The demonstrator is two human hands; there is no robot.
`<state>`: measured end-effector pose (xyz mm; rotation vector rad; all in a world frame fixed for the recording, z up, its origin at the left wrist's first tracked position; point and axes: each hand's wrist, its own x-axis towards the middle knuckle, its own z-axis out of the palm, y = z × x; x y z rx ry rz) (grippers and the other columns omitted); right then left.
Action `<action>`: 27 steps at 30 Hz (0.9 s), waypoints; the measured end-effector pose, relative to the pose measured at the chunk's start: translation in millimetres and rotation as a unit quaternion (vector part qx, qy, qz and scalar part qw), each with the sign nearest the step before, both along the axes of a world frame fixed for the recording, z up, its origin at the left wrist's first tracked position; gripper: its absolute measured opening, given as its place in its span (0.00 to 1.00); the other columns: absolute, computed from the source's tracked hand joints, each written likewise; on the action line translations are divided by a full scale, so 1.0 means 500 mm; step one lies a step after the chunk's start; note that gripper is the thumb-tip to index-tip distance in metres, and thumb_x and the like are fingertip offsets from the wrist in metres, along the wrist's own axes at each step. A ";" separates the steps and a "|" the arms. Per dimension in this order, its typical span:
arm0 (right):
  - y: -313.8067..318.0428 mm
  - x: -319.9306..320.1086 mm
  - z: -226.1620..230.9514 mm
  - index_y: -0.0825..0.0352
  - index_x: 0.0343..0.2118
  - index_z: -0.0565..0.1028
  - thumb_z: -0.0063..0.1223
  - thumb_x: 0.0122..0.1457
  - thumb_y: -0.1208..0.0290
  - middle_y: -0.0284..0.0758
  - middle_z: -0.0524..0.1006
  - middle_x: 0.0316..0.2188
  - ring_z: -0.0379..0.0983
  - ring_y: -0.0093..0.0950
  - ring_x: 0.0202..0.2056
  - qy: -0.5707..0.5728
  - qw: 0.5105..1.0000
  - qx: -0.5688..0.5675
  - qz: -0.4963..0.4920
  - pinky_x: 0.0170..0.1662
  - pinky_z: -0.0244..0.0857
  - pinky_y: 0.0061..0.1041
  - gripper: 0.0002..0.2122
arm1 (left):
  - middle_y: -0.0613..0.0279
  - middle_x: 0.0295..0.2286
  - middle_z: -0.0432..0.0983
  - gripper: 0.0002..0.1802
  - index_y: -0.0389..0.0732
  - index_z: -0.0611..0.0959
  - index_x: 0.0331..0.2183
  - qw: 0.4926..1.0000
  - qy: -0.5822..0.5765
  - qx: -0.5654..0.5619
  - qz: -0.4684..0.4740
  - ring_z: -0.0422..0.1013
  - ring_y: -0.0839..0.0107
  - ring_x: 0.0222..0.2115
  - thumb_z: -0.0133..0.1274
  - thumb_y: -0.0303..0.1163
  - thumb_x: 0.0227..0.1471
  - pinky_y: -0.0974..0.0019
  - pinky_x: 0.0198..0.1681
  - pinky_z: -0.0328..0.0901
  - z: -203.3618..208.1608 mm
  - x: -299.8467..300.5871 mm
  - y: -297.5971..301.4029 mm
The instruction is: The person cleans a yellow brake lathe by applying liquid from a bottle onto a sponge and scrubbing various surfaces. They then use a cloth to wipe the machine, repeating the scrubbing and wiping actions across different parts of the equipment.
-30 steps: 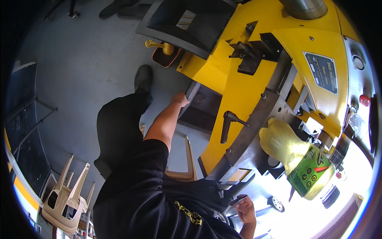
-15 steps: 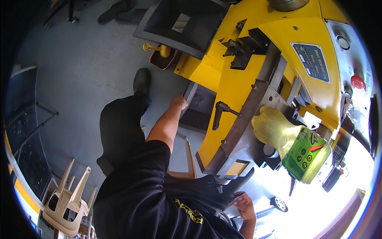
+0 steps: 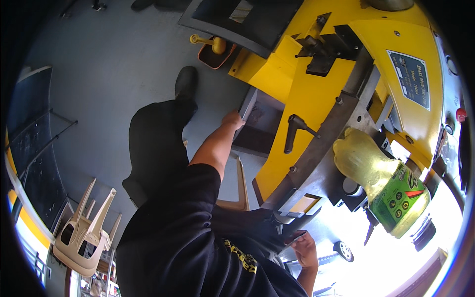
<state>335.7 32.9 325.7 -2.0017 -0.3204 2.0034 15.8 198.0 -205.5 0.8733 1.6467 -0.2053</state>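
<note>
My left hand point(image 3: 231, 119) is stretched out and grips the upper edge of a grey metal panel point(image 3: 248, 108) at the foot of a big yellow machine point(image 3: 316, 94). A black lever handle point(image 3: 293, 129) sticks out of the machine just right of that hand. Low at the right, my right hand point(image 3: 303, 247) is curled around a small dark flat object point(image 3: 292, 238) under the machine's grey steel bed point(image 3: 326, 148). My black shirt and trouser leg fill the lower middle of the view.
A yellowish bottle with a green label point(image 3: 383, 180) lies on the machine at the right. An orange tray with a yellow-handled tool point(image 3: 213, 49) sits on the grey floor. Stacked beige plastic chairs point(image 3: 86, 230) stand at the lower left. My shoe point(image 3: 185, 81) rests on the floor.
The view has swung a little, so the machine sits further left in the picture. Both hands keep their hold in about the same places.
</note>
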 end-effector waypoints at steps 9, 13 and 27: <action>0.008 -0.020 0.003 0.74 0.55 0.75 0.60 0.60 0.92 0.41 0.83 0.42 0.82 0.29 0.44 -0.002 1.000 0.013 -0.013 0.56 0.77 0.35 0.20 | 0.42 0.59 0.79 0.40 0.39 0.75 0.63 1.000 -0.004 -0.029 0.009 0.75 0.45 0.61 0.71 0.45 0.56 0.47 0.64 0.71 0.022 0.015 -0.024; 0.001 -0.026 0.002 0.74 0.55 0.74 0.60 0.59 0.92 0.42 0.83 0.42 0.83 0.32 0.45 0.011 1.000 0.011 -0.012 0.56 0.76 0.34 0.21 | 0.41 0.59 0.79 0.41 0.39 0.74 0.64 0.999 -0.021 -0.023 0.022 0.75 0.45 0.61 0.71 0.45 0.56 0.47 0.64 0.71 0.018 0.015 -0.040; -0.045 -0.021 0.004 0.73 0.55 0.76 0.63 0.60 0.89 0.41 0.85 0.41 0.85 0.31 0.45 -0.007 0.999 0.029 -0.014 0.53 0.76 0.32 0.19 | 0.41 0.61 0.77 0.43 0.36 0.76 0.64 0.997 0.074 -0.011 -0.016 0.73 0.47 0.63 0.69 0.51 0.56 0.49 0.66 0.69 -0.009 -0.140 -0.058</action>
